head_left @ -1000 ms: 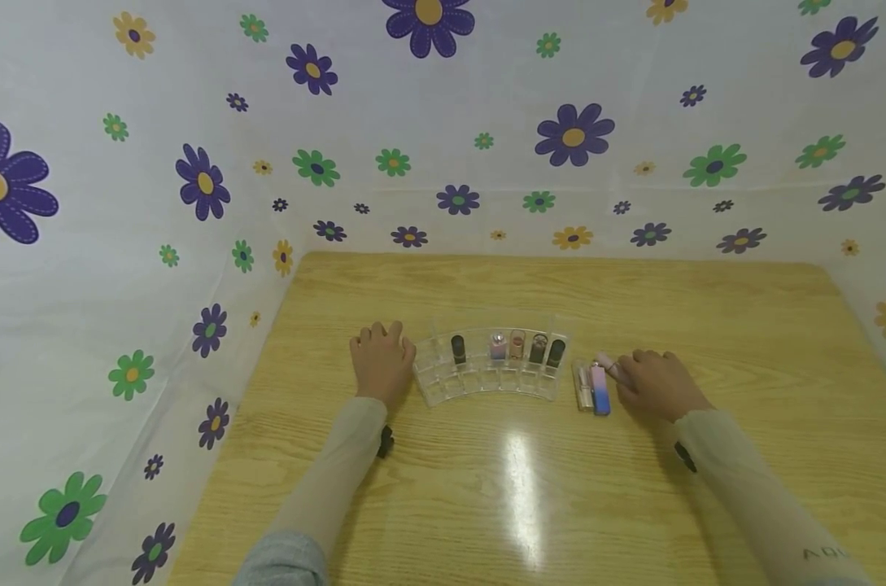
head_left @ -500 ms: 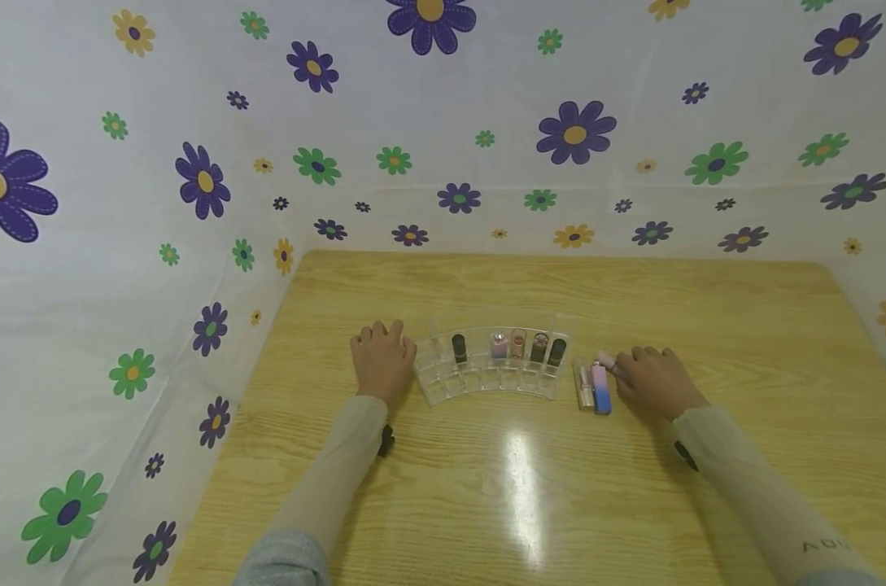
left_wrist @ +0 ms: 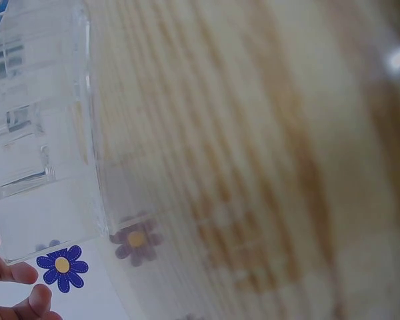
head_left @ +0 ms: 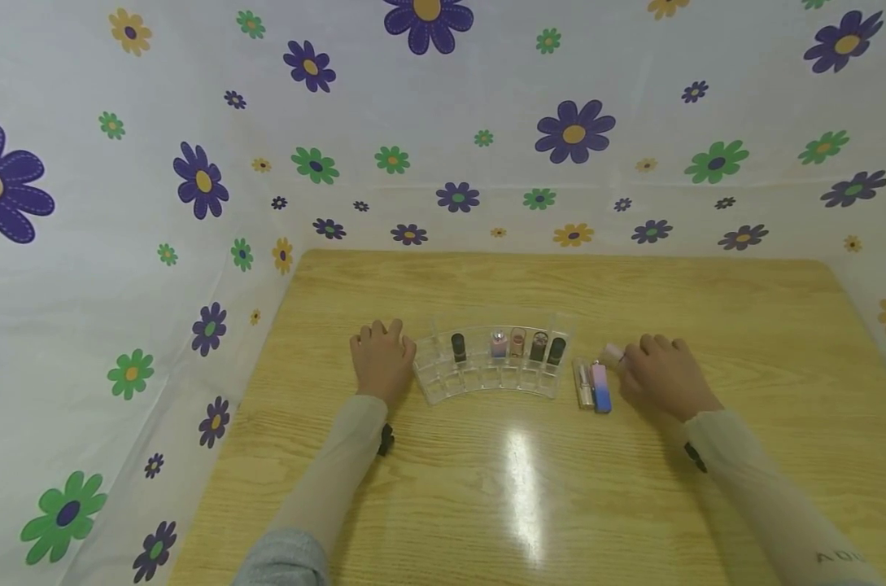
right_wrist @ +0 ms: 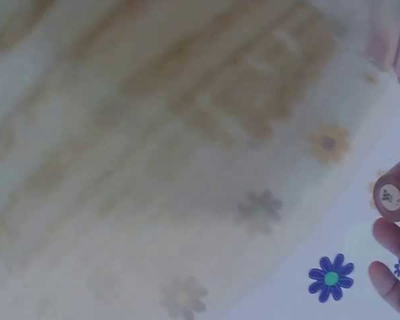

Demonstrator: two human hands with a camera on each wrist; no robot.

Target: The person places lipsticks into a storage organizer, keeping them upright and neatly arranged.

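Observation:
A clear curved lipstick holder (head_left: 479,379) stands mid-table, with several lipsticks upright in its back row, among them a black one (head_left: 459,348) on the left. My left hand (head_left: 381,362) is at the holder's left end, thumb side against it, fingers loosely bent; in the left wrist view its fingertips (left_wrist: 27,273) show beside the clear plastic. My right hand (head_left: 665,374) pinches a pale pink lipstick (head_left: 613,353); its round labelled end (right_wrist: 390,197) shows in the right wrist view. Left of that hand, a gold-and-clear lipstick (head_left: 585,386) and a pink-to-blue lipstick (head_left: 600,387) lie side by side.
The wood-grain table (head_left: 443,472) reflects a bright light near its front. White cloth (head_left: 443,106) with printed flowers hangs behind the table and along the left side.
My right hand has shifted slightly right and away from me, taking the pale pink lipstick a little farther from the two lying lipsticks. My left hand and the holder stay put.

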